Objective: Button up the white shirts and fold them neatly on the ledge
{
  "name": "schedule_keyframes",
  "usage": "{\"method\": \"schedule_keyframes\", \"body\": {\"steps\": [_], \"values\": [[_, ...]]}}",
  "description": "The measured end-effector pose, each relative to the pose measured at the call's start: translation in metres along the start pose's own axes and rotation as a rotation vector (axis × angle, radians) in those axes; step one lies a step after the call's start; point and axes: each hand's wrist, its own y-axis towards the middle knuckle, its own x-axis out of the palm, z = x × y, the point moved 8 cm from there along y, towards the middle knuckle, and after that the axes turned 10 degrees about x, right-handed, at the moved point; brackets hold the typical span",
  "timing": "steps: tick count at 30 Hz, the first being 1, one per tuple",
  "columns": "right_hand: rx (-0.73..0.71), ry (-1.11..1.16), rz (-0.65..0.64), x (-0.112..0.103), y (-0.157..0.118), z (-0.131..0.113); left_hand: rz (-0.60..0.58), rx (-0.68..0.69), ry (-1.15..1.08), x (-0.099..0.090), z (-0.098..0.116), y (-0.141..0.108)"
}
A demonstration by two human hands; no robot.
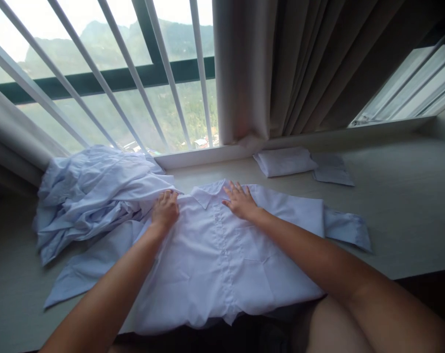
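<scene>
A white button-up shirt (203,260) lies front up before me, its collar toward the window and its hem hanging over the near edge. My right hand (240,200) rests on it beside the collar, fingers spread and flat. At the other shoulder is my left hand (166,211), fingers bent down against the cloth; whether they pinch any fabric is hidden. One sleeve (93,260) stretches out to the left, and the other sleeve's cuff (349,229) shows past the right side.
A heap of crumpled white clothes (100,196) lies at the left, touching the shirt. Toward the back right sits a folded white garment (286,162) with a flat piece of cloth (332,169) beside it. A barred window (108,81) and grey curtains (244,68) border the ledge (395,196).
</scene>
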Motion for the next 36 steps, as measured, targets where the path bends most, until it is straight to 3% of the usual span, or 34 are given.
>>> {"method": "schedule_keyframes", "body": {"steps": [3, 5, 8, 10, 13, 15, 17, 21, 24, 28, 31, 34, 36], "values": [[0.0, 0.027, -0.158, 0.022, -0.015, -0.019, 0.02, 0.14, -0.111, -0.003, 0.058, 0.008], [-0.034, 0.039, -0.172, 0.024, -0.023, -0.026, -0.105, 0.15, -0.173, 0.014, 0.077, 0.01], [-0.119, 0.088, -0.181, 0.016, -0.035, -0.025, -0.32, 0.089, -0.258, 0.04, 0.071, 0.001], [-0.155, 0.125, -0.151, 0.001, -0.049, -0.012, -0.337, 0.099, -0.286, 0.04, 0.057, -0.01], [-0.134, 0.116, -0.042, -0.026, -0.082, 0.032, -0.197, 0.116, -0.232, 0.014, 0.038, -0.037], [-0.074, 0.064, 0.013, -0.036, -0.109, 0.076, -0.143, 0.078, -0.172, -0.005, 0.03, -0.065], [0.069, 0.014, 0.043, -0.037, -0.134, 0.132, -0.17, 0.01, -0.135, -0.013, 0.024, -0.097], [0.5, -0.009, 0.023, -0.016, -0.181, 0.254, -0.286, -0.201, -0.124, -0.005, 0.0, -0.157], [0.547, -0.054, 0.016, -0.001, -0.206, 0.318, -0.312, -0.231, -0.115, 0.006, -0.02, -0.181], [0.622, -0.092, 0.042, -0.01, -0.225, 0.388, -0.296, -0.156, -0.087, 0.004, -0.04, -0.193], [0.699, -0.139, 0.135, -0.032, -0.226, 0.406, -0.267, -0.133, -0.03, -0.014, -0.035, -0.197], [0.644, -0.153, 0.292, -0.044, -0.221, 0.38, -0.159, -0.058, 0.06, -0.038, 0.001, -0.198], [0.59, -0.092, 0.231, -0.031, -0.218, 0.364, -0.125, 0.001, 0.06, -0.043, 0.033, -0.201]]}}
